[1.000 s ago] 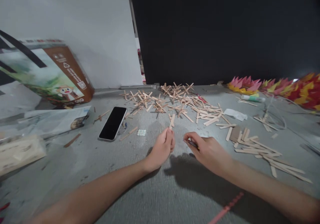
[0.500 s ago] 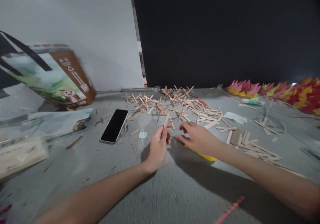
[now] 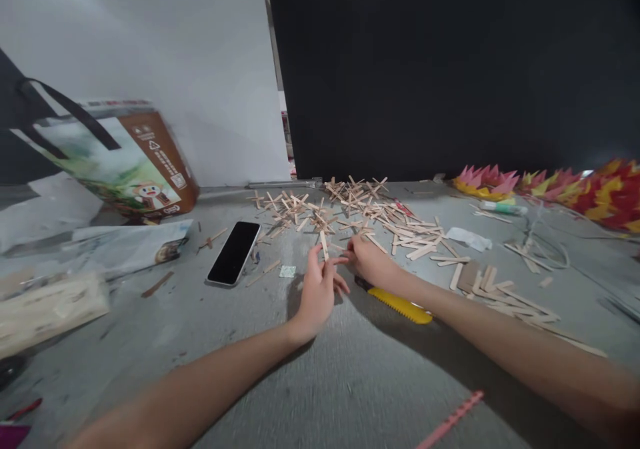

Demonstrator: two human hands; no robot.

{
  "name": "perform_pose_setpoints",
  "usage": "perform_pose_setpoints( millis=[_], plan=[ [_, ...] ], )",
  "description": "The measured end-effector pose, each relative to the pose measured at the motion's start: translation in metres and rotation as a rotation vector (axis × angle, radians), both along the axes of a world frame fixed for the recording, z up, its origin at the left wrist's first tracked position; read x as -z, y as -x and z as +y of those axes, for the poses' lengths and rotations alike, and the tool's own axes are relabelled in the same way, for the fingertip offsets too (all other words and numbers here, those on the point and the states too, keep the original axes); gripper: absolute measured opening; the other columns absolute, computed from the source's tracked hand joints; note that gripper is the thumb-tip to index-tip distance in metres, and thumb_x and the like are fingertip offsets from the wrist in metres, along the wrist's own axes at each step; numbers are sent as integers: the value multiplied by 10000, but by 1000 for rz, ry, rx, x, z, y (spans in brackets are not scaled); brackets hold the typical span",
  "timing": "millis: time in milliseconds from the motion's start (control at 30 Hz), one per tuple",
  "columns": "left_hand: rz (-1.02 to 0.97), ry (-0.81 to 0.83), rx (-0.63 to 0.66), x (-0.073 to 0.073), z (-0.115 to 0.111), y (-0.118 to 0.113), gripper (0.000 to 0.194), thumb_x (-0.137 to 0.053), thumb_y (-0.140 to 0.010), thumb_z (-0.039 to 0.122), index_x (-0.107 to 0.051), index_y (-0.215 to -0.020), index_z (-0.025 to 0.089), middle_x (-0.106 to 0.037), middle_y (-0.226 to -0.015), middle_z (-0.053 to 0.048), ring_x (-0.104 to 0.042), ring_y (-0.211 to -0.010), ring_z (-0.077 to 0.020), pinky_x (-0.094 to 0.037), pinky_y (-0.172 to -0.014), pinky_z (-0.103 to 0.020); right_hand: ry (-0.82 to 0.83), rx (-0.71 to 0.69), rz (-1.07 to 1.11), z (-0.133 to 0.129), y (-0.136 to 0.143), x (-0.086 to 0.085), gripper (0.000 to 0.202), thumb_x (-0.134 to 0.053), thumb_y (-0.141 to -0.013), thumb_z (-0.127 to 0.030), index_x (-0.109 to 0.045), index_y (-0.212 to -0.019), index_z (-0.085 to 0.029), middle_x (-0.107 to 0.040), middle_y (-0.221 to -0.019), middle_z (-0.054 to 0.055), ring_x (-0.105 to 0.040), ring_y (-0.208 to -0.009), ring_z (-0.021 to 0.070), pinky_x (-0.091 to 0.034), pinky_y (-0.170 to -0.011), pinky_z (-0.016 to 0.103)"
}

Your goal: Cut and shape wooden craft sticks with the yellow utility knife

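Note:
My left hand (image 3: 319, 292) pinches a small wooden stick (image 3: 323, 245) that points up and away from me. Close on its right, my right hand (image 3: 371, 262) has its thumb and fingertips together on a thin stick (image 3: 338, 247), which reaches towards the stick in the left hand. Whether the two sticks touch is too small to tell. Beneath the right wrist lies a yellow utility knife (image 3: 403, 306). Beyond both hands spreads a pile of crossed wooden sticks (image 3: 320, 214), with loose sticks (image 3: 417, 235) at its right side.
A black phone (image 3: 234, 253) lies left of my hands, near a printed bag (image 3: 145, 169) and plastic packets (image 3: 125, 245). More sticks (image 3: 515, 302), a white tissue (image 3: 469, 237) and coloured paper flowers (image 3: 600, 192) are on the right. A pink strip (image 3: 453, 419) lies near the front.
My right hand has closed its fingers on a thin stick and come nearer the left hand. The left-hand stick stands more upright. The view has shifted slightly.

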State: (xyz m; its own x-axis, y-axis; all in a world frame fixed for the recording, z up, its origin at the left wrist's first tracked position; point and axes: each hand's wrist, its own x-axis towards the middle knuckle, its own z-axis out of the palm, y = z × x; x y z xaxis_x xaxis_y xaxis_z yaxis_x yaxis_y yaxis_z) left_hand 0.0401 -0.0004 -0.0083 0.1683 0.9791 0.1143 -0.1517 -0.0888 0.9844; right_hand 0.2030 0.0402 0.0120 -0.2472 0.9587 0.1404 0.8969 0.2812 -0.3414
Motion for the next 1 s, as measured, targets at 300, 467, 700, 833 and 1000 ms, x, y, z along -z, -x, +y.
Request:
perform_pose_setpoints(
  millis=[300,467,700,833,1000],
  plan=[
    [175,-69,-52,6,0,8,614,-493,-1033,477,-325,-1578,248,-773,-1043,-81,-764,-950,-252,-568,-909,-394,6,-141,698,-58,7,-8,225,-495,-1047,-379,-566,-1206,-238,-757,-906,37,-743,-813,191,-522,-672,262],
    [182,-86,-22,5,-2,9,611,-498,-1033,438,-345,-1589,235,-755,-931,-69,-743,-868,-250,-576,-857,-407,82,-143,779,-56,11,-3,240,-522,-1030,-390,-596,-1196,-234,-774,-935,56,-768,-865,208,-563,-701,280],
    [183,-88,-5,4,-4,8,615,-468,-1043,483,-331,-1592,242,-757,-1000,-89,-743,-899,-251,-577,-893,-418,-29,-96,723,-59,10,-5,216,-536,-1021,-346,-613,-1184,-229,-754,-796,21,-722,-687,172,-510,-612,241],
    [188,-88,18,-1,-6,8,620,-465,-1046,508,-323,-1589,246,-762,-1046,-90,-746,-974,-252,-560,-947,-422,-42,-86,723,-60,10,-7,200,-552,-1007,-330,-621,-1162,-224,-733,-749,5,-686,-624,157,-482,-585,232],
    [220,-107,26,0,-5,9,612,-449,-1056,502,-322,-1589,229,-752,-1017,-72,-735,-992,-232,-536,-948,-386,-19,-76,749,-61,11,-5,174,-564,-990,-319,-632,-1109,-212,-717,-739,10,-647,-590,153,-436,-537,232]
  ],
)
